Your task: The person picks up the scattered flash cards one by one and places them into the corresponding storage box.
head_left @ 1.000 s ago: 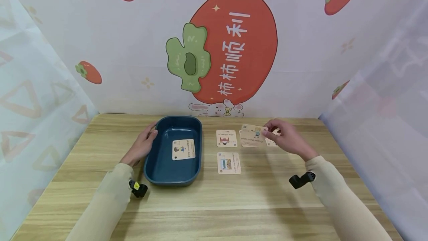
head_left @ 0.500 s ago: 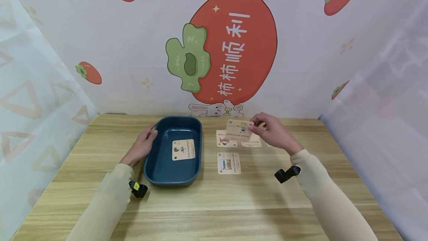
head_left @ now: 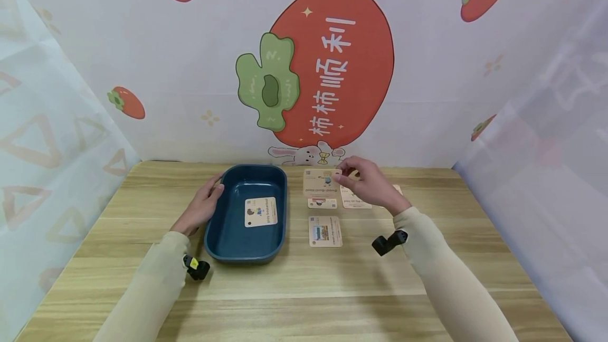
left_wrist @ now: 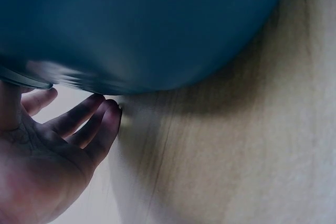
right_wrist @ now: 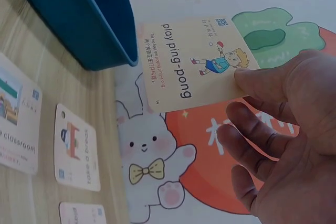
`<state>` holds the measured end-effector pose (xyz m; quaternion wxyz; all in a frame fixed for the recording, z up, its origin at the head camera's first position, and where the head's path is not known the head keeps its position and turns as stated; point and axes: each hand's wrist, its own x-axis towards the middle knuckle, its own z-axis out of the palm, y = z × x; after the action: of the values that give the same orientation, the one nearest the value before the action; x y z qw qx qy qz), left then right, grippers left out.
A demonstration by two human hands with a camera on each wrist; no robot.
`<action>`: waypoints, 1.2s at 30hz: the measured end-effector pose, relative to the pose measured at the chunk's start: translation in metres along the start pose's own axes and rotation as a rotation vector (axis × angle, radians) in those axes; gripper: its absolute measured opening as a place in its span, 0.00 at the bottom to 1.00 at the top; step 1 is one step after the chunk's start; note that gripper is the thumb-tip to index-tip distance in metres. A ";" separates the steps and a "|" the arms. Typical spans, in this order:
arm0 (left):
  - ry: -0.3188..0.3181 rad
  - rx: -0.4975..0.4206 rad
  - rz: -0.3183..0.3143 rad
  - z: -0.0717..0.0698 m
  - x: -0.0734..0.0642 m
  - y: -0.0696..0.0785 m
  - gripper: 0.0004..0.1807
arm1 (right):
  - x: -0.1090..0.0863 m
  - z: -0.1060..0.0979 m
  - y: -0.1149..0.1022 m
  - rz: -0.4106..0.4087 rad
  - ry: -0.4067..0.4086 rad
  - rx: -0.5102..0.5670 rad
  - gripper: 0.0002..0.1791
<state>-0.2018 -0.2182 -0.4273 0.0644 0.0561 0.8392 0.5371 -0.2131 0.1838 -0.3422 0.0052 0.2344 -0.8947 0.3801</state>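
The bench (head_left: pixel 304 305) carries a blue tray (head_left: pixel 228 244), its wall gripped lightly at ten o'clock by the left hand (head_left: pixel 201 206). Between eight and nine o'clock from the right hand (head_left: pixel 368 182) lies that tray; thumb and fingers pinch the ping-pong card (head_left: pixel 314 187) at its three o'clock edge, raised above the bench.

The left hand (left_wrist: pixel 47 156), palm visible at lower left, is positioned at the smooth, curved outer wall of the blue container (left_wrist: pixel 152 30), with the thumb passing behind the rim (left_wrist: pixel 23 78), the fingers extended toward the wall, and shadow across the adjacent wood-grain surface (left_wrist: pixel 236 156).
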 end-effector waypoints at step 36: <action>0.028 0.015 0.030 0.002 0.011 -0.024 0.31 | 0.032 0.048 -0.031 -0.070 -0.011 0.111 0.04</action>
<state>-0.2127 -0.2251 -0.4504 0.0441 0.0618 0.8432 0.5323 -0.2200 0.1192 -0.3495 0.0006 0.2674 -0.8635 0.4276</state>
